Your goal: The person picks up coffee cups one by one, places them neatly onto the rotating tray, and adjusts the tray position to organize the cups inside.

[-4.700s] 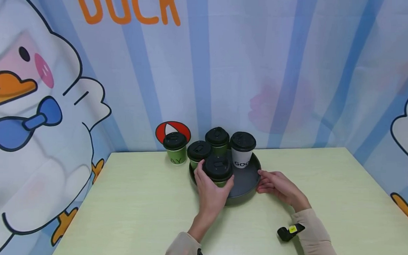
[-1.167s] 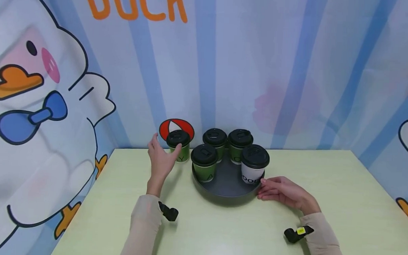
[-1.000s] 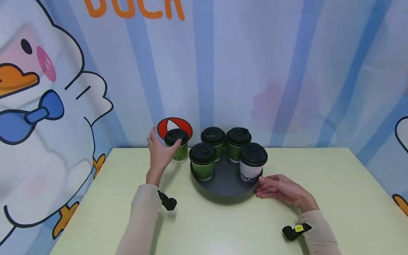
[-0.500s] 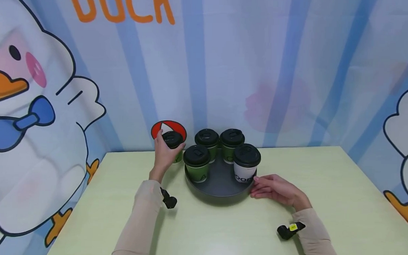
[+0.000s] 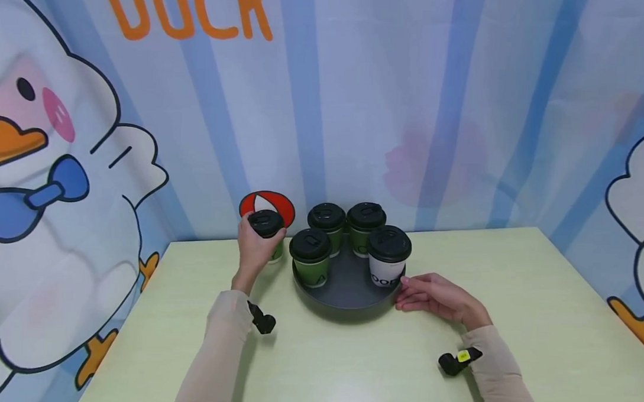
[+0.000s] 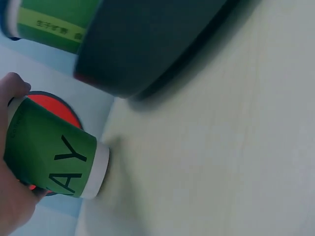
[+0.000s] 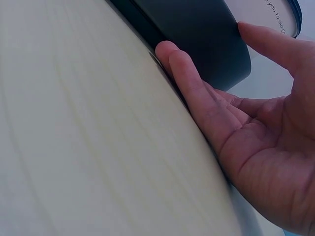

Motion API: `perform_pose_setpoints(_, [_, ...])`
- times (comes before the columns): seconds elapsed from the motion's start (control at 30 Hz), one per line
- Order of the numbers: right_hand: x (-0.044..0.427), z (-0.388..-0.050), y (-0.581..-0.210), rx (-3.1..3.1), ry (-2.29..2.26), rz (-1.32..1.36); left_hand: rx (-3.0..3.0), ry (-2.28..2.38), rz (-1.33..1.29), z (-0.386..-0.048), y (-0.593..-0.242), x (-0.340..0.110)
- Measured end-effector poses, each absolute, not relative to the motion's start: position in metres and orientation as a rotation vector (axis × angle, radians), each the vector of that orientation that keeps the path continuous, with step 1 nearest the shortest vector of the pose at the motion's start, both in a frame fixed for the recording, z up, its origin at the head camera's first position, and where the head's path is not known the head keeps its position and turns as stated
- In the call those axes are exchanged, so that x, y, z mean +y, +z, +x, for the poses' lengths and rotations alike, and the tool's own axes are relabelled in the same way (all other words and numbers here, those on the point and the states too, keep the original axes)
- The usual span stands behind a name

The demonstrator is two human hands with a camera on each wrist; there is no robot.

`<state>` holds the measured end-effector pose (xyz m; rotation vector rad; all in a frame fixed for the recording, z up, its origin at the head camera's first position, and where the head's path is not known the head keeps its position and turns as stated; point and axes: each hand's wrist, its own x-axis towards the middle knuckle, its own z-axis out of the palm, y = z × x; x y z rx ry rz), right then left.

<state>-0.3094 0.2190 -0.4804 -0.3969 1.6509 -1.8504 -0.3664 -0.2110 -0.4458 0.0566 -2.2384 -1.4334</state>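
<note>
At the left, my left hand (image 5: 253,250) holds a green paper coffee cup (image 5: 275,252) with a black lid, thumb and fingers around its upper part. The letters "AY" show on this cup in the left wrist view; whether its base touches the table I cannot tell. My right hand (image 5: 440,300) pinches the right rim of a round dark grey tray (image 5: 345,293), thumb at the top edge and fingers low against the side. On the tray stand a white cup (image 5: 386,270), a front green cup (image 5: 311,271) and two green cups behind, all black-lidded.
The pale table (image 5: 348,367) ends at a printed duck backdrop (image 5: 346,107) just behind the tray. A black wrist camera (image 5: 261,320) sits on the left sleeve, another camera (image 5: 457,361) on the right one.
The left hand set cups on the tray, moved left and closed around the green cup there. The white cup now stands nearer the front. The right hand stays at the tray's rim.
</note>
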Motion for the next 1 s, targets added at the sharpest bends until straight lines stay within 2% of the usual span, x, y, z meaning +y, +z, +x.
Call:
perform_pose_setpoints(0.23, [0.219, -0.307, -0.482, 1.644, -1.854, -0.385, -2.19, -1.471, 0.046, -0.34, -0.406, -0.22])
perform_pose_setpoints(0.5, [0.219, -0.308, -0.482, 1.648, -1.854, -0.395, -2.17, -1.566, -0.01, -0.282, -0.349, -0.207])
perform_pose_setpoints(0.77, [0.22, -0.306, -0.481, 1.634, -1.844, -0.399, -2.188, -1.671, -0.193, -0.23, -0.34, -0.161])
perform_pose_setpoints(1.0, [0.218, -0.309, -0.482, 1.636, -1.856, -0.374, -2.224, -1.747, -0.351, -0.218, -0.351, -0.113])
